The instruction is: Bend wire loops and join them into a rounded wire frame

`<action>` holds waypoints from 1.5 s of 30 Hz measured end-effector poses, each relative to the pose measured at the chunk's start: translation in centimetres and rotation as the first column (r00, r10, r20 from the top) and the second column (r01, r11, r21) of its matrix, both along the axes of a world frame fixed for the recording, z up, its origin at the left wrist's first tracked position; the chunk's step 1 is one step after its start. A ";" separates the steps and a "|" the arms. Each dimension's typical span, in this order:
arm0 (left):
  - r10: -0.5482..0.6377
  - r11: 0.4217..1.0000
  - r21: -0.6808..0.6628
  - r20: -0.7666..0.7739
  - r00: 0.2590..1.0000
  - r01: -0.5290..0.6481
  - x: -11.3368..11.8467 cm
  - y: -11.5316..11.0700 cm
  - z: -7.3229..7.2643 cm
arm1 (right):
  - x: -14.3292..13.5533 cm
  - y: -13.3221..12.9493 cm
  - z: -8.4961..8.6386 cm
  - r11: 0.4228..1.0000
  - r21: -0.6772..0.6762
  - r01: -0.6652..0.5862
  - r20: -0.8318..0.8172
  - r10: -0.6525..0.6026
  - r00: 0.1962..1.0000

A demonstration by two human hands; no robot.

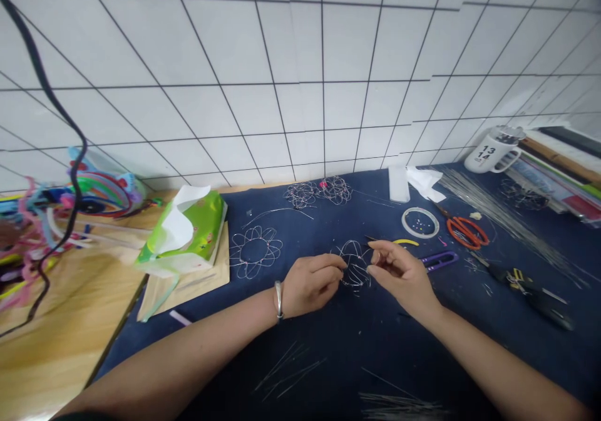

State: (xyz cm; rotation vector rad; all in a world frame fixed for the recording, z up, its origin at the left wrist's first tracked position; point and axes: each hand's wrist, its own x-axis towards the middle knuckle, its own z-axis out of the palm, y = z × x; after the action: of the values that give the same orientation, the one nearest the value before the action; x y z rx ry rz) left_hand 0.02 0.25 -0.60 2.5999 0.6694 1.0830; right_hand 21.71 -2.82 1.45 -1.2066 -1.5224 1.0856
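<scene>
Between my hands is a wire flower (355, 264) of thin silver loops, low over the dark blue cloth. My left hand (315, 283), with a silver bangle at the wrist, has its fingers closed on the flower's left edge. On the right side, my right hand (399, 275) has thumb and forefinger curled close to the wire loops; whether a fine wire sits between them is too small to see. A similar wire flower (255, 252) lies flat to the left. Tangled wire flowers (318, 192) with a pink spot rest near the wall.
On the right lie orange-handled scissors (468, 232), black pliers (530, 292), a purple-handled tool (439, 260), a white ring dish (420, 223) with small beads, long wires (507, 220) and a white mug (493, 150). A green tissue pack (188, 230) stands left. Cut wires (399, 406) lie in front.
</scene>
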 end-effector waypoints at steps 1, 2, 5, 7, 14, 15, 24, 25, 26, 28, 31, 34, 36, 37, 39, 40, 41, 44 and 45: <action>-0.004 1.000 -0.006 -0.002 1.000 0.004 0.0 0.0 0.0 | -0.1 -0.1 0.1 1.000 0.016 0.014 0.011 -0.015 1.000; -0.006 1.000 -0.012 -0.004 1.000 0.006 0.0 -0.1 0.1 | -0.2 -0.1 0.2 0.999 0.032 0.029 0.023 -0.030 0.999; -0.007 0.999 -0.032 -0.005 1.000 0.007 0.1 -0.2 0.1 | -0.4 -0.2 0.3 0.996 0.064 0.054 0.066 -0.058 0.996; -0.010 0.999 -0.043 -0.004 1.000 0.009 0.2 -0.2 0.1 | -0.3 -0.3 0.3 0.994 0.086 0.061 0.100 -0.069 0.993; -0.029 0.997 -0.074 -0.009 1.000 0.028 0.1 -0.2 -0.1 | 0.0 -0.3 0.9 0.983 0.186 0.005 0.114 -0.027 0.993; -0.032 0.997 -0.076 -0.013 0.999 0.030 0.1 -0.2 -0.1 | 0.1 -0.3 1.1 0.982 0.188 -0.017 0.116 -0.005 0.993; -0.028 0.999 -0.034 -0.034 0.999 0.027 0.1 -0.3 0.1 | 0.1 -0.4 1.1 0.990 0.090 -0.108 0.095 0.100 0.990; -0.030 0.999 -0.022 -0.040 0.999 0.029 0.1 -0.3 0.2 | 0.0 -0.4 1.0 0.993 0.070 -0.090 0.083 0.084 0.993; -0.032 0.999 -0.009 -0.045 0.998 0.031 0.1 -0.3 0.2 | 0.0 -0.4 1.0 0.996 0.052 -0.074 0.071 0.070 0.995; -0.037 0.999 0.013 -0.064 0.997 0.038 0.1 -0.3 0.2 | -0.1 -0.5 0.9 0.998 0.031 -0.061 0.057 0.059 0.997; -0.031 0.999 0.039 -0.080 0.996 0.035 0.1 -0.2 0.2 | -0.2 -0.5 0.8 0.998 0.030 -0.050 0.069 0.047 0.996; -0.024 0.998 0.064 -0.076 0.997 0.029 0.1 -0.3 0.0 | -0.2 -0.5 0.6 0.999 0.041 -0.035 0.091 0.031 0.995; -0.019 0.997 0.078 -0.075 0.997 0.025 0.1 -0.3 0.0 | -0.2 -0.5 0.6 0.999 0.046 -0.026 0.093 0.021 0.995; -0.019 0.996 0.082 -0.079 0.997 0.025 0.1 -0.3 0.0 | -0.2 -0.4 0.5 0.999 0.045 -0.023 0.093 0.019 0.996; -0.021 0.996 0.085 -0.091 0.996 0.029 0.1 -0.4 0.0 | -0.2 -0.4 0.6 0.999 0.040 -0.024 0.097 0.020 0.995; -0.021 0.996 0.087 -0.095 0.995 0.030 0.1 -0.4 0.1 | -0.3 -0.4 0.6 0.999 0.039 -0.026 0.104 0.022 0.994; -0.025 0.995 0.089 -0.098 0.995 0.034 0.1 -0.4 0.1 | -0.2 -0.4 0.6 0.999 0.042 -0.029 0.114 0.024 0.993; -0.029 0.994 0.101 -0.100 0.995 0.039 0.1 -0.4 0.1 | -0.2 -0.3 0.6 0.997 0.070 -0.040 0.148 0.030 0.989; -0.030 0.994 0.106 -0.103 0.994 0.041 0.1 -0.4 0.2 | -0.2 -0.3 0.6 0.996 0.083 -0.044 0.157 0.031 0.987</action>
State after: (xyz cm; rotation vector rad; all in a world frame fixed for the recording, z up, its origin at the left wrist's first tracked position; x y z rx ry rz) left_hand 0.10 -0.13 -0.44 2.7633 0.5999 1.0087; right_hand 21.53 -3.13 2.01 -1.2312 -1.7000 0.9578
